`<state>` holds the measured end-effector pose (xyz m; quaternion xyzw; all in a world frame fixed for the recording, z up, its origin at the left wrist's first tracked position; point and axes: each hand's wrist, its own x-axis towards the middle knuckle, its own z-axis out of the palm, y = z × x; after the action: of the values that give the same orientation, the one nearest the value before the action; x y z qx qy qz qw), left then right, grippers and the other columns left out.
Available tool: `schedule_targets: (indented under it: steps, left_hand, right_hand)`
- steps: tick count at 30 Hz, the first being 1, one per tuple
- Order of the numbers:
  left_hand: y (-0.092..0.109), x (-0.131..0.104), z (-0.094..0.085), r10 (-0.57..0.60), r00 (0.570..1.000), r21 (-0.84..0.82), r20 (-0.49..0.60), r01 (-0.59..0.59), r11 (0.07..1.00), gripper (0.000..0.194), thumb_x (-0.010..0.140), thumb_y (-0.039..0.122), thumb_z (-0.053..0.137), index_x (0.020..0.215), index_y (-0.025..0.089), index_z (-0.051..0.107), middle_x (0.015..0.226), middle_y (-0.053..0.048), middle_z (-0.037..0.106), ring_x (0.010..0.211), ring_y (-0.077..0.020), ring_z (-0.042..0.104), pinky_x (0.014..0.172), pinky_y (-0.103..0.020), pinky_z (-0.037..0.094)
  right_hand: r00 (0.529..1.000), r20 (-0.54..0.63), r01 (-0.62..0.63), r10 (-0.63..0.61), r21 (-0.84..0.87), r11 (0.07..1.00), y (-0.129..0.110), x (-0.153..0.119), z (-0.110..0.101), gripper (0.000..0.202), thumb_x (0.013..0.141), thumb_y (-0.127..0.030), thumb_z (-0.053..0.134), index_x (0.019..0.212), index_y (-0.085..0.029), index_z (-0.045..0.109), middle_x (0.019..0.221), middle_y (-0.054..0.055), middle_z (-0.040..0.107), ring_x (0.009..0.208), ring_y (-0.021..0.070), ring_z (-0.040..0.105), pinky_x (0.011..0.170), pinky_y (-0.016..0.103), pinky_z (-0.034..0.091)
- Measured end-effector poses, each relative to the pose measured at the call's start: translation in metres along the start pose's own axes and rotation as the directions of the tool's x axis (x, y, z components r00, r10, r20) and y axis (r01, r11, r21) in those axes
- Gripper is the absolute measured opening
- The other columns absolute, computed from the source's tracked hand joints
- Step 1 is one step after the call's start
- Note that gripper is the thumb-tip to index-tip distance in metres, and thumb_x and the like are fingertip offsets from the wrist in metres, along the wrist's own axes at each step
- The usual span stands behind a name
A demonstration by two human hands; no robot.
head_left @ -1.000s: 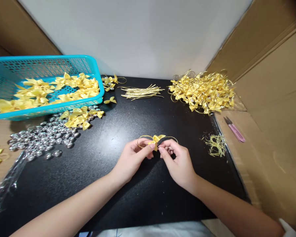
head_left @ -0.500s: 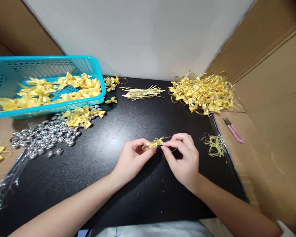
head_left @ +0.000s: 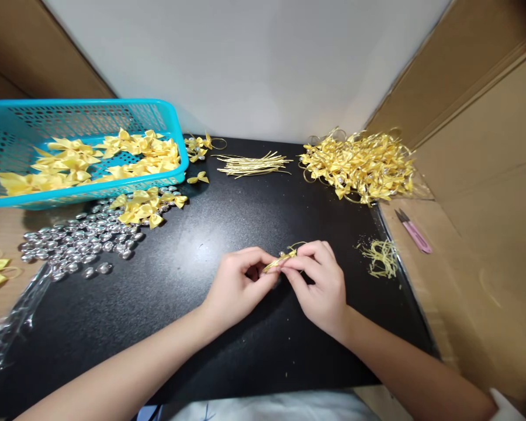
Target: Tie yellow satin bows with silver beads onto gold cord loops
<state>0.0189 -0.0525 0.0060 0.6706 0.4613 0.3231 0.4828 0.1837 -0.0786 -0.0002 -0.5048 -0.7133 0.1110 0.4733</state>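
Note:
A small yellow ribbon bow (head_left: pixel 284 257) with gold cord is pinched between my hands over the front middle of the black table. My left hand (head_left: pixel 243 280) closes thumb and forefinger on its left end. From the other side, my right hand (head_left: pixel 318 280) has its fingertips pressed together on the bow and cord. A thin loop of cord sticks up above the right fingers. A silvery bead seems to sit at the bow, though the fingers cover much of it.
Yellow bows lie in a turquoise basket (head_left: pixel 175 134). Silver beads (head_left: pixel 87 242) spread below it. Cut gold cords (head_left: pixel 254 165) lie at the back, beside a heap of corded bows (head_left: pixel 359 166). Pink thread snips (head_left: pixel 414 231) and cord scraps (head_left: pixel 380 257) are at right.
My right hand has moved slightly left, closer to my left hand. The bow has turned and is more covered by the fingers.

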Motion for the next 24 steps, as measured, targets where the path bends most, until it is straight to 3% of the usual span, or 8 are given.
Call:
schedule_targets:
  steps: [3,5,10,15,19,21,24]
  left_hand:
    - [-0.001,0.003,-0.001,-0.172,0.984,-0.178,0.049,0.178,0.968,0.017,0.079,0.029,0.065,0.071,0.014,0.068,0.062,-0.001,0.062,0.057,-0.0117,0.053,0.054,-0.021,0.041]
    - [-0.002,0.005,-0.002,-0.229,0.972,-0.236,0.059,0.237,0.942,0.020,0.078,0.032,0.066,0.069,0.014,0.066,0.057,0.001,0.057,0.053,-0.0099,0.048,0.050,-0.020,0.038]
    - [-0.003,0.007,-0.003,-0.228,0.971,-0.275,0.075,0.240,0.931,0.018,0.076,0.030,0.066,0.066,0.014,0.063,0.054,0.003,0.054,0.050,-0.0082,0.045,0.048,-0.018,0.037]
    - [-0.005,0.008,-0.004,-0.277,0.958,-0.293,0.074,0.286,0.912,0.022,0.075,0.033,0.067,0.066,0.015,0.061,0.053,0.004,0.054,0.047,-0.0074,0.045,0.045,-0.018,0.036]
    - [-0.008,0.015,-0.012,-0.331,0.943,-0.292,0.023,0.323,0.900,0.026,0.074,0.037,0.067,0.063,0.015,0.058,0.050,0.003,0.054,0.043,-0.0070,0.045,0.043,-0.018,0.037]
    - [-0.008,0.019,-0.017,-0.352,0.936,-0.294,-0.004,0.335,0.895,0.025,0.073,0.036,0.068,0.062,0.015,0.059,0.050,0.003,0.054,0.043,-0.0069,0.045,0.042,-0.017,0.037]
    - [-0.008,0.024,-0.023,-0.375,0.927,-0.308,-0.022,0.351,0.884,0.023,0.071,0.034,0.068,0.063,0.014,0.060,0.051,0.003,0.054,0.042,-0.0066,0.045,0.042,-0.017,0.039]
  right_hand:
    - [0.999,-0.034,0.024,-0.021,0.088,0.996,0.000,0.001,-0.004,0.013,0.087,-0.013,0.062,0.082,-0.023,0.070,0.076,0.002,0.056,0.074,0.0152,0.056,0.067,0.031,0.046]
    - [0.999,-0.027,0.037,-0.034,0.129,0.991,0.002,0.002,-0.005,0.012,0.086,-0.013,0.063,0.085,-0.023,0.071,0.077,0.001,0.057,0.073,0.0150,0.056,0.067,0.031,0.047]
    - [0.998,0.058,-0.006,-0.004,0.171,0.985,0.006,0.006,-0.001,0.010,0.083,-0.017,0.068,0.085,-0.026,0.074,0.076,0.001,0.061,0.075,0.0157,0.058,0.067,0.032,0.049]
    - [0.998,0.044,-0.046,0.033,0.321,0.946,0.004,0.005,-0.005,0.013,0.083,-0.014,0.068,0.082,-0.026,0.073,0.082,0.002,0.071,0.080,0.0176,0.065,0.073,0.036,0.053]
    - [0.983,-0.015,-0.139,0.182,0.587,0.798,0.002,0.010,-0.026,0.012,0.088,-0.018,0.065,0.088,-0.029,0.071,0.098,0.003,0.076,0.080,0.0182,0.073,0.068,0.035,0.058]
    - [0.964,-0.080,-0.138,0.252,0.660,0.738,0.001,0.016,-0.041,0.007,0.087,-0.025,0.067,0.088,-0.032,0.071,0.090,0.001,0.077,0.070,0.0174,0.073,0.057,0.032,0.056]
    - [0.913,-0.268,-0.053,0.309,0.672,0.739,0.003,0.028,-0.066,0.010,0.077,-0.029,0.078,0.082,-0.035,0.072,0.069,-0.002,0.073,0.055,0.0144,0.065,0.045,0.028,0.046]
